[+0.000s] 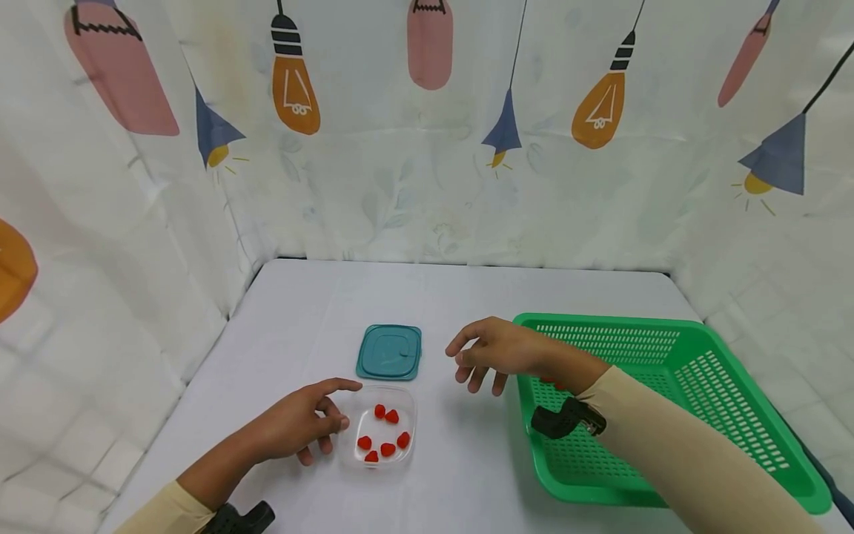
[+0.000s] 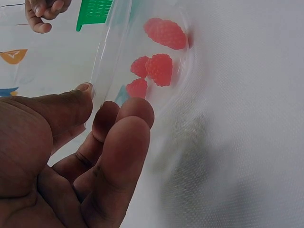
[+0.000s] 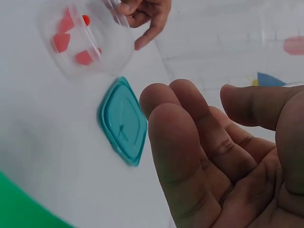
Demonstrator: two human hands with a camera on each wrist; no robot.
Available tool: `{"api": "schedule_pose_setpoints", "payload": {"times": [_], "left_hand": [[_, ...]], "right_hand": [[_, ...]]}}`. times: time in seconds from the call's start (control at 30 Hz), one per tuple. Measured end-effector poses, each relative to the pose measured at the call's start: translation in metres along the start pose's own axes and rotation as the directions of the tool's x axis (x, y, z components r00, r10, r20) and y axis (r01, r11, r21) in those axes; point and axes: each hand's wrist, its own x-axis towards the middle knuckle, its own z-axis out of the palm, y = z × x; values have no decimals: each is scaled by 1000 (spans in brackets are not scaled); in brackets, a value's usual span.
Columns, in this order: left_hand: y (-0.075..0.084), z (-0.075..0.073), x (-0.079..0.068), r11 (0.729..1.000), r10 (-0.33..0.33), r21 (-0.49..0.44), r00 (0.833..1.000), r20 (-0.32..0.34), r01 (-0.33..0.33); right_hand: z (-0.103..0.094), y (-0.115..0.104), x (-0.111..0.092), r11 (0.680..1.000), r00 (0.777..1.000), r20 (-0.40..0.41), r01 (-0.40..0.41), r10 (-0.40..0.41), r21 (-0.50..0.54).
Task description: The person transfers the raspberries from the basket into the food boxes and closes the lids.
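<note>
Six red berries (image 1: 388,449) lie in the clear container (image 1: 378,430), lower centre of the frame, so we seem partway through filling it. Our left hand (image 1: 293,426) sits loosely spread at its left side, gripping nothing; contact we cannot tell. Our right hand (image 1: 497,348), relaxed and empty, hovers right of centre. Next likely calls for reaching into the green basket (image 1: 674,348), lower right, where red pieces (image 1: 548,380) show, before the teal lid (image 1: 389,352).

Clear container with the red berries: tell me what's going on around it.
A person's left hand is at the edge of the clear container, which stands open with red berries inside. A teal lid lies on the table beyond it. The right hand, empty, hovers between the lid and the green basket.
</note>
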Motion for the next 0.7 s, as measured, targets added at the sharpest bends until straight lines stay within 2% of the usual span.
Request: {"api": "schedule_pose_setpoints", "payload": {"times": [0.27,0.7], "left_hand": [[-1,0,0,1000,9,-3,1000,4,-9],[1,-1,-1,1000,7,1,1000,5,-7]], "right_hand": [[-15,14,-11,1000,1000,-29,-4,4,-7],[-41,35,-34,998,998,-56,-12,15,57]]}}
